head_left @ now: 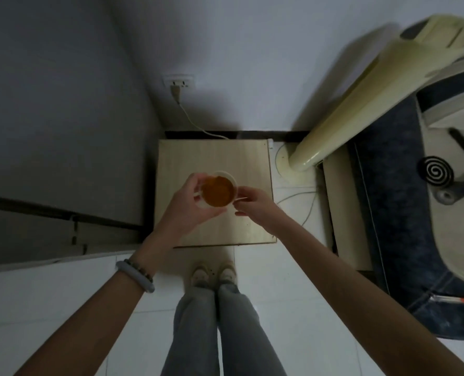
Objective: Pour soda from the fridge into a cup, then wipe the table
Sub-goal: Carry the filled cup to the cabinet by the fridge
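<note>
The grey fridge (62, 147) stood to the left of the worktop (214, 158), its side almost against the worktop's left edge. To the right of the worktop rose a cream fan (361, 104), its base on the floor just beside the worktop's far right corner. A white cable (195, 123) ran from a wall socket (180, 82) behind the worktop down towards its back edge. The worktop itself was a small square of pale wood, standing on white floor tiles.

Above the middle of the worktop the cup (218, 190) was held, white and filled with orange soda (217, 191). The left hand (187, 204) was wrapped around the cup's left side, fingers curled on the rim and wall, grasping it. The right hand (252, 203) touched the cup's right edge, its fingertips pinched on something thin and pale there; what it was could not be told. A pale bracelet (135, 275) sat on the left wrist, nearer than the worktop.
</note>
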The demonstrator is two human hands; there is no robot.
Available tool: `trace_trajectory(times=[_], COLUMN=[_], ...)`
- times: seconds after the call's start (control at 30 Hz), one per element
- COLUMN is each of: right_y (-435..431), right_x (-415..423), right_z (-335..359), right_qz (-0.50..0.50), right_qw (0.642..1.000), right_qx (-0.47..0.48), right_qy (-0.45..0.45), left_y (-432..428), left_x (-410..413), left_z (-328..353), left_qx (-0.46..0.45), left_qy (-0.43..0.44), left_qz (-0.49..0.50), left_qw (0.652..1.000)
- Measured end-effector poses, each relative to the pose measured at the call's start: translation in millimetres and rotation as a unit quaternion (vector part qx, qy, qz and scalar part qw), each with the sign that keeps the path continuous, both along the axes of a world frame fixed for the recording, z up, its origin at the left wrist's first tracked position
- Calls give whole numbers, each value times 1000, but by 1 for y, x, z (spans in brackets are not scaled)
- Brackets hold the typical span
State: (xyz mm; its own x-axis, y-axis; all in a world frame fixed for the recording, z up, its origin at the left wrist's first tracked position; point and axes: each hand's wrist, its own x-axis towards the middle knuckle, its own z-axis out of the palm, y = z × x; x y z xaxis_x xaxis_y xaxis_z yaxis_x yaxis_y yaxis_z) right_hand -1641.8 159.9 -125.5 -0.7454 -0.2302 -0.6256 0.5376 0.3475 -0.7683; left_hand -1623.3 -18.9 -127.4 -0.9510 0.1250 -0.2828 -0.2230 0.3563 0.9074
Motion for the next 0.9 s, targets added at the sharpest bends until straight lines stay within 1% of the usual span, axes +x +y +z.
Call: trace_trajectory(times=[0.13,0.23,0.37,0.57,0.9], right_y=[-8,-13,-17,-18,-22], right_x=[-17,-27,-38,-47,-51], right_z=[-66,-110,-150,-177,-184], right_qz=[21,15,4,-15,-5], right_qw=[999,999,1000,999,999], right_qx=[41,31,22,37,26], right_qy=[28,13,-5,-20,-39], left_y=[-3,-7,-10,-8,-10], left_x=[-20,-31,-44,-52,-53], left_z=[-67,-113,-156,-179,-194], left_qx=[-16,-17,18,24,1], left_qy=[4,-11,-29,-29,-26], left_qz=[-3,-4,19,21,18], left_qw=[1000,1000,999,999,1000])
